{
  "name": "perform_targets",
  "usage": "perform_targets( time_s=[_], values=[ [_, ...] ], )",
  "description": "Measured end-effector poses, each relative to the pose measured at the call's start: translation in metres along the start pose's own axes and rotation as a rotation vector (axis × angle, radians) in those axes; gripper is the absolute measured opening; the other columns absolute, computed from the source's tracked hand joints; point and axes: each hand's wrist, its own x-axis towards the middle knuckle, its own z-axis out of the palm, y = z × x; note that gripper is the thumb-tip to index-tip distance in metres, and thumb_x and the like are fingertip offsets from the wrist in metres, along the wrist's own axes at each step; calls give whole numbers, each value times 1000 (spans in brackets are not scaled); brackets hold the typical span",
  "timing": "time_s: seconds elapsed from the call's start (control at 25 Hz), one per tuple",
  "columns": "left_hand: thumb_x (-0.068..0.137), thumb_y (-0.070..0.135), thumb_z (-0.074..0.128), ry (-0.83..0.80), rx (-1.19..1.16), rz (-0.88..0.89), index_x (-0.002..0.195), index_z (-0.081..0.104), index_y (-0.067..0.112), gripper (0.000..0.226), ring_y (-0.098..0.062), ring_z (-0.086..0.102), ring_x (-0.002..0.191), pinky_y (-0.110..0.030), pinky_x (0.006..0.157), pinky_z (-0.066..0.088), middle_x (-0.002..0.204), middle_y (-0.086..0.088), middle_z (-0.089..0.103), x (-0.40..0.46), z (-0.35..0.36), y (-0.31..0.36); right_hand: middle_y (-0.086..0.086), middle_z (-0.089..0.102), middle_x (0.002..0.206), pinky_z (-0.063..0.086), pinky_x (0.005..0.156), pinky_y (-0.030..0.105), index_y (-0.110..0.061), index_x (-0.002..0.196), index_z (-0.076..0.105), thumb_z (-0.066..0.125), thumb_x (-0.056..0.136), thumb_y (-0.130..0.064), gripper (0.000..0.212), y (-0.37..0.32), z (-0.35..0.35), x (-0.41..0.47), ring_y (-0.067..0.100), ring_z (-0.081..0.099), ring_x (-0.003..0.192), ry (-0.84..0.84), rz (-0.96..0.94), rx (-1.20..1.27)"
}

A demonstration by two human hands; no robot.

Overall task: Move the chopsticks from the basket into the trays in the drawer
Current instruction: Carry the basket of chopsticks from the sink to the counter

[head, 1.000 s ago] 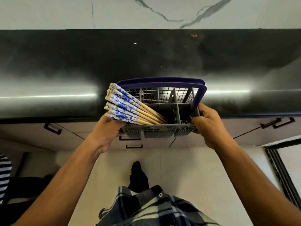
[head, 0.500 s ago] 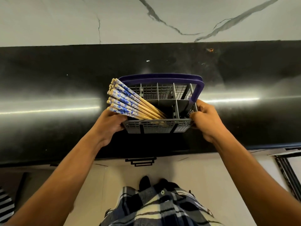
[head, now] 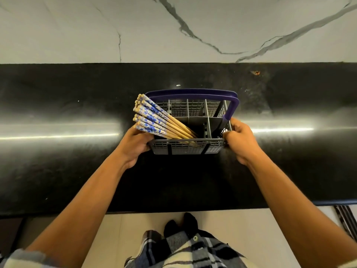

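Note:
A grey mesh cutlery basket (head: 185, 147) with a dark blue handle (head: 230, 107) is over the black countertop (head: 58, 171). Several wooden chopsticks (head: 154, 120) with blue-and-white patterned ends lean out of its left compartment toward the upper left. My left hand (head: 135, 144) grips the basket's left side, just under the chopstick ends. My right hand (head: 241, 140) grips the right side, near the foot of the handle. The other compartments look empty. No drawer or trays are in view.
A white marble-veined wall (head: 173, 26) rises behind the counter. The counter's front edge runs across the lower part of the view, with a pale tiled floor (head: 241, 229) and my feet below it. A dark metal frame (head: 345, 217) shows at the lower right.
Both hands have carried the basket away from the counter's front edge and further in over the countertop. The cabinet fronts and drawer handles below have dropped out of view.

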Motion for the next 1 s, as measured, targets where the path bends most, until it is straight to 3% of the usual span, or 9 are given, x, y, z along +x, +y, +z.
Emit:
perform_targets(
  time_s=[0.16, 0.36, 0.48, 0.56, 0.6, 0.68, 0.8, 0.88, 1.0],
  values=[
    [99, -5, 44, -15, -1, 4, 103, 63, 9, 24, -21, 64, 94, -40, 84, 54, 108, -12, 65, 22, 3, 8, -8, 77, 85, 56, 57, 22, -39, 102, 72, 51, 80, 6, 55, -9, -2, 21, 6, 73, 73, -12, -18, 27],
    [98, -3, 46, 16, -27, -1, 89, 65, 16, 29, -21, 65, 91, -48, 92, 51, 93, -3, 71, 36, 2, 4, -9, 77, 88, 58, 63, 25, -41, 95, 73, 46, 82, 14, 63, -12, -2, 28, 11, 74, 83, -16, -34, 30],
    [100, 6, 49, 48, -13, 62, 106, 65, 13, 19, -16, 66, 96, -36, 87, 54, 96, 3, 73, 39, 5, -5, -4, 75, 107, 59, 75, 28, -36, 116, 66, 49, 89, 6, 53, -13, -4, 27, 17, 69, 104, -30, -38, 12],
    [102, 13, 51, 100, 62, 223, 132, 53, 10, 31, -6, 64, 110, -22, 93, 52, 118, 4, 69, 38, 3, -14, 1, 54, 145, 47, 104, 36, -28, 144, 45, 56, 97, -21, 49, -10, -7, 23, 16, 51, 132, -27, -107, -68],
    [103, 18, 50, 142, 108, 299, 143, 44, 12, 41, -3, 58, 122, -21, 102, 47, 132, 3, 62, 37, 1, -19, 1, 39, 156, 35, 114, 36, -26, 152, 32, 55, 98, -38, 60, -8, -9, 19, 15, 38, 142, 23, -147, -134],
    [104, 30, 45, 276, 270, 393, 155, 25, 17, 56, -9, 32, 146, -28, 118, 27, 159, 0, 36, 31, -7, -31, 0, 21, 164, 20, 122, 38, -22, 156, 18, 45, 97, -54, 72, -4, -13, 9, 14, 18, 150, 142, -254, -250],
    [104, 36, 39, 516, 739, 481, 158, 11, 13, 65, -19, 1, 154, -38, 125, 9, 167, -6, 9, 18, -19, -45, 4, 14, 165, 7, 124, 42, -16, 156, 12, 28, 100, -56, 70, 1, -18, -2, 17, 3, 153, 253, -469, -605],
    [104, 35, 40, 617, 992, 571, 157, 13, 7, 66, -27, -1, 154, -44, 125, 6, 166, -14, 7, 9, -24, -43, 7, 10, 166, 3, 124, 42, -13, 156, 8, 20, 101, -56, 70, -1, -19, -11, 19, -1, 153, 293, -573, -842],
    [102, 40, 33, 667, 1177, 641, 156, 15, 4, 67, -33, 1, 154, -48, 125, 6, 165, -19, 9, -3, -31, -26, 10, 6, 166, 3, 124, 47, -11, 157, 6, 16, 103, -53, 69, -9, -20, -26, 23, -5, 153, 348, -652, -1058]
  ],
)
